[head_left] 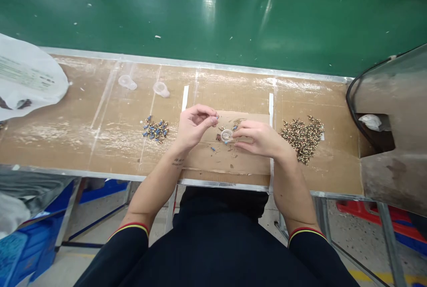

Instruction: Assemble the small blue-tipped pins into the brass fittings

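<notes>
My left hand [196,128] is closed in a pinch, thumb against forefinger. A small blue piece [216,117] shows at its fingertips. Across from it, my right hand [260,138] has its fingers closed on the side of a small clear plastic cup [227,135], whose round mouth faces up. What lies inside the cup is too small to make out. Loose small parts surround the cup, among them a blue-tipped piece [213,149] on the cardboard sheet [230,162]. Left of my hands lies a pile of blue-and-brass parts [155,129]; to the right, a larger heap of brass-coloured parts [303,139].
Two more clear plastic cups [161,89] lie toward the back left. A white plastic bag [31,76] sits at the far left. A metal housing [396,131] with a black cable bounds the right end. Behind the bench runs a green surface [200,16].
</notes>
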Demonstrator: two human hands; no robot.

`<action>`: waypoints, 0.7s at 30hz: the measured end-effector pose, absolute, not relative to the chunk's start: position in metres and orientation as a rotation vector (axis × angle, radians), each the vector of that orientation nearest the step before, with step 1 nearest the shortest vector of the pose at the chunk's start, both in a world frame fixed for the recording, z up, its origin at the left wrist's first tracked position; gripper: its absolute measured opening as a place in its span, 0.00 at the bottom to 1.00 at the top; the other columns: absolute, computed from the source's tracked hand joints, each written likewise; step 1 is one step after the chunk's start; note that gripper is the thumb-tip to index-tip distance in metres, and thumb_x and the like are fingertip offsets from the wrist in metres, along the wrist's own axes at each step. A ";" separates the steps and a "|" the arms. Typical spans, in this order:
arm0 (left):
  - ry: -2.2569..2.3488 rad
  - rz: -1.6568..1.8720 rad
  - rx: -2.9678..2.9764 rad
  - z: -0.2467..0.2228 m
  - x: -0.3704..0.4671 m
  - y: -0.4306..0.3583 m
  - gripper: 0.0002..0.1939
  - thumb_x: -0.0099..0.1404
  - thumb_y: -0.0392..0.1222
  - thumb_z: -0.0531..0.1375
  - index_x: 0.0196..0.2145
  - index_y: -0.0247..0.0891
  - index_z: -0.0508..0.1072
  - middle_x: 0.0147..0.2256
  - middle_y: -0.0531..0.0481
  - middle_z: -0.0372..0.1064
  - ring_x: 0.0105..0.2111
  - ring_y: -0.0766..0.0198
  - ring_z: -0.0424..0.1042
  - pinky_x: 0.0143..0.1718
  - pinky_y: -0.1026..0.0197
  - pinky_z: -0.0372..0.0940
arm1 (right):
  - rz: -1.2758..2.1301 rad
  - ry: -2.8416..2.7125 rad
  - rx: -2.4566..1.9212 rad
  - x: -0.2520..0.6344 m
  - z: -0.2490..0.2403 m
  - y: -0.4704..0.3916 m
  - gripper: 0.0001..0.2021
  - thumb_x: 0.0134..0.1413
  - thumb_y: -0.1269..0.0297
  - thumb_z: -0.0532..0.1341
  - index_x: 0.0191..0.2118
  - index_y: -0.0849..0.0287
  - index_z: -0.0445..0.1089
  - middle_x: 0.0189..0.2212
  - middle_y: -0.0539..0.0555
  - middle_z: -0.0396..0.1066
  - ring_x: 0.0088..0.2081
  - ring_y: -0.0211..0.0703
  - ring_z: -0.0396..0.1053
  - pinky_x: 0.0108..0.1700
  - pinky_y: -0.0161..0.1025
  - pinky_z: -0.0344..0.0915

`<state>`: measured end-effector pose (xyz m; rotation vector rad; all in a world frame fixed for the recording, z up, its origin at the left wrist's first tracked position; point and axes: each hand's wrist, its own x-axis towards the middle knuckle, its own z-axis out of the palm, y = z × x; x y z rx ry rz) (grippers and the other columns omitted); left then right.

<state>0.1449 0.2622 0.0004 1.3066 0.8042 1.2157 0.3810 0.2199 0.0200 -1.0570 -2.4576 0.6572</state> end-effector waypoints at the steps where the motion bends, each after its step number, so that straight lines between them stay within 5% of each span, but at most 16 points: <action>1: 0.807 1.202 1.225 -0.005 0.146 0.261 0.22 0.54 0.59 0.75 0.31 0.40 0.76 0.30 0.51 0.76 0.26 0.67 0.75 0.30 0.61 0.73 | 0.646 -2.477 -1.068 0.380 0.019 0.220 0.07 0.66 0.61 0.64 0.42 0.57 0.78 0.38 0.56 0.78 0.40 0.46 0.75 0.40 0.41 0.69; 21: 0.807 1.101 0.988 -0.024 0.143 0.258 0.19 0.61 0.56 0.73 0.39 0.40 0.76 0.32 0.51 0.79 0.31 0.66 0.79 0.33 0.62 0.74 | 0.561 -2.494 -1.033 0.369 0.011 0.218 0.11 0.70 0.62 0.59 0.39 0.55 0.79 0.33 0.54 0.76 0.36 0.43 0.71 0.38 0.41 0.66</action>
